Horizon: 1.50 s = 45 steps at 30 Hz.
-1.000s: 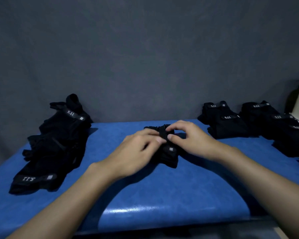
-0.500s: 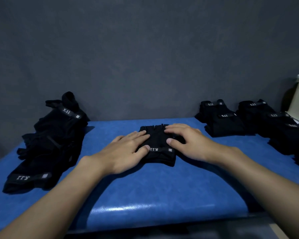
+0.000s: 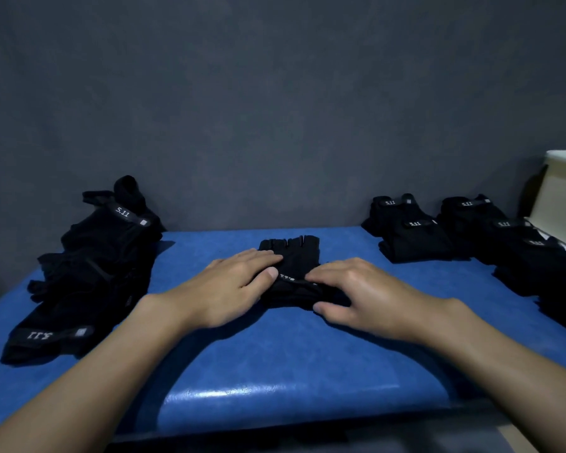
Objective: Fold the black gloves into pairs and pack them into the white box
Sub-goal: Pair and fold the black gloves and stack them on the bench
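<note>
A black fingerless glove pair (image 3: 296, 256) lies flat in the middle of the blue table (image 3: 275, 361), finger ends pointing away from me. My left hand (image 3: 229, 286) presses flat on its left side, thumb by the white-lettered wrist strap. My right hand (image 3: 363, 295) has its fingers curled over the near wrist end, with the thumb at the near edge, pinching it. A heap of loose black gloves (image 3: 92, 276) sits at the left. The white box (image 3: 562, 194) stands at the far right edge, only partly in view.
Folded glove pairs (image 3: 412, 237) are stacked at the back right, with more stacks (image 3: 490, 230) running toward the box and along the right edge. A dark grey wall rises right behind the table. The table's front edge is near my forearms.
The bunched glove pair was laid down flat. My left hand went from pinching to pressing on it. My right hand slid back from the finger end to the near wrist end.
</note>
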{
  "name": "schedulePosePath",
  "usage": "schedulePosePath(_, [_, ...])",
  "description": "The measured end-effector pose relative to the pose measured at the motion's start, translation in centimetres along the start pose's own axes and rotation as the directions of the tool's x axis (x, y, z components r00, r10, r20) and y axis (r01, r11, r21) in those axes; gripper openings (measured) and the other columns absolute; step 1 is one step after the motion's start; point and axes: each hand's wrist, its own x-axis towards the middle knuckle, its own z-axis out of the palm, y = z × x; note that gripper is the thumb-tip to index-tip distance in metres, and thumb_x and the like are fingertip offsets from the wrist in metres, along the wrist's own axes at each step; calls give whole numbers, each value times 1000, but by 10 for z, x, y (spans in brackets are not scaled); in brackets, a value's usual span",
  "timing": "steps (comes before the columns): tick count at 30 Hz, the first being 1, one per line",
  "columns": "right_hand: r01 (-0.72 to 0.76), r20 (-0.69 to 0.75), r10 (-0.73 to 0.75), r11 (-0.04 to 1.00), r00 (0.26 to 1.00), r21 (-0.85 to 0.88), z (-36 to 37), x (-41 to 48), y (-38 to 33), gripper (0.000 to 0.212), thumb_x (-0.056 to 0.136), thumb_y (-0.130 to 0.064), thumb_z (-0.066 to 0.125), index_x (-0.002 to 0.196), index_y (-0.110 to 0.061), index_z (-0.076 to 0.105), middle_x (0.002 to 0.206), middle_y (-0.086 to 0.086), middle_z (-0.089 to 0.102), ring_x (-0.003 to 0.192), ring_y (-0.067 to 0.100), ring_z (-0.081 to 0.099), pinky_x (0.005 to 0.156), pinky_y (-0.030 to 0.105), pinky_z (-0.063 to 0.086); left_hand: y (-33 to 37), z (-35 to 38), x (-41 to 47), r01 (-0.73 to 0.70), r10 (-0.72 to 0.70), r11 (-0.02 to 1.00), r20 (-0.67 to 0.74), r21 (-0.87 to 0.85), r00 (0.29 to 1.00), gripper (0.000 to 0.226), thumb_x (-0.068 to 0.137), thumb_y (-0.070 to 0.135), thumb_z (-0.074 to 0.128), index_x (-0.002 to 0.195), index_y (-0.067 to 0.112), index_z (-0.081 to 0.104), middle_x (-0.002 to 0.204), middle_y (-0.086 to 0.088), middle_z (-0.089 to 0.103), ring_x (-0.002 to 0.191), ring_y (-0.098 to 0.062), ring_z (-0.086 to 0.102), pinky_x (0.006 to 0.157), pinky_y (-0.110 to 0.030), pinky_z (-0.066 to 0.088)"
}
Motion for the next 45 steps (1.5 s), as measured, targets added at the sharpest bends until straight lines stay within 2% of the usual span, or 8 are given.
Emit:
schedulePosePath(7, [-54, -62, 53, 998, 997, -16, 4, 5, 3, 17, 92, -28, 50, 91, -18, 64, 82, -7, 63, 77, 13, 57, 71, 33, 46, -6, -7, -7, -18, 24, 998, 96, -62, 995, 89, 67, 69, 71, 145, 46, 34, 136, 27, 52, 125, 4, 48, 108, -24, 39])
schedulePosePath(11, [-180, -88, 221, 926, 971, 332, -2, 9, 7, 19, 93, -21, 55, 77, -23, 65, 66, -13, 64, 62, 7, 57, 62, 36, 49, -6, -6, -5, -102, 91, 983, -76, -153, 993, 49, 83, 40, 76, 127, 38, 56, 115, 25, 65, 103, 12, 57, 88, -9, 41])
schedulePosePath(18, [-232, -16, 309, 747, 951, 624, -5, 12, 16, 70, 77, -58, 70, 137, -28, 52, 96, -5, 73, 96, 14, 69, 90, 36, 51, -11, 2, 7, -94, 7, 908, -208, -409, 978, 14, 95, 33, 62, 98, 21, 69, 94, 12, 73, 92, -2, 67, 78, -20, 48])
schedulePosePath(24, [-218, -116, 394, 704, 912, 676, 4, 24, 21, 13, 92, -23, 65, 104, -20, 69, 87, 6, 71, 83, 12, 65, 88, 43, 52, -10, 6, 17, -35, -128, 836, -257, -547, 958, 30, 95, 46, 57, 87, 19, 68, 81, -1, 72, 74, -10, 63, 78, -42, 53])
schedulePosePath(28, [-262, -104, 495, 613, 862, 745, 15, 39, 21, 19, 90, -33, 63, 95, -15, 68, 86, 22, 69, 76, 16, 56, 77, 39, 47, -10, 10, 27, 28, -240, 834, -316, -551, 918, 23, 94, 41, 62, 87, 20, 69, 82, 2, 73, 72, -11, 66, 77, -39, 54])
schedulePosePath(35, [-431, -138, 649, 633, 748, 643, 30, 59, 26, 26, 90, -38, 63, 76, -17, 66, 61, -7, 64, 61, 12, 58, 65, 34, 47, -19, 15, 40, 49, -293, 846, -385, -532, 875, 30, 87, 38, 70, 112, 27, 57, 88, 5, 66, 75, -2, 62, 66, -12, 45])
schedulePosePath(41, [-491, -163, 687, 645, 709, 586, 30, 64, 24, 43, 89, -48, 60, 122, -20, 53, 96, -1, 65, 94, 18, 62, 81, 33, 49, -25, 13, 38, 48, -256, 840, -317, -540, 913, 35, 83, 34, 75, 108, 31, 51, 91, 1, 68, 76, -18, 69, 79, -38, 56])
schedulePosePath(45, [-464, -95, 578, 733, 811, 496, 24, 53, 24, 73, 79, -63, 61, 138, -42, 23, 102, -16, 60, 109, 15, 58, 106, 46, 37, -22, 15, 34, -26, -186, 855, -353, -519, 917, 28, 88, 26, 71, 94, 29, 44, 80, -2, 70, 66, -27, 64, 71, -49, 54])
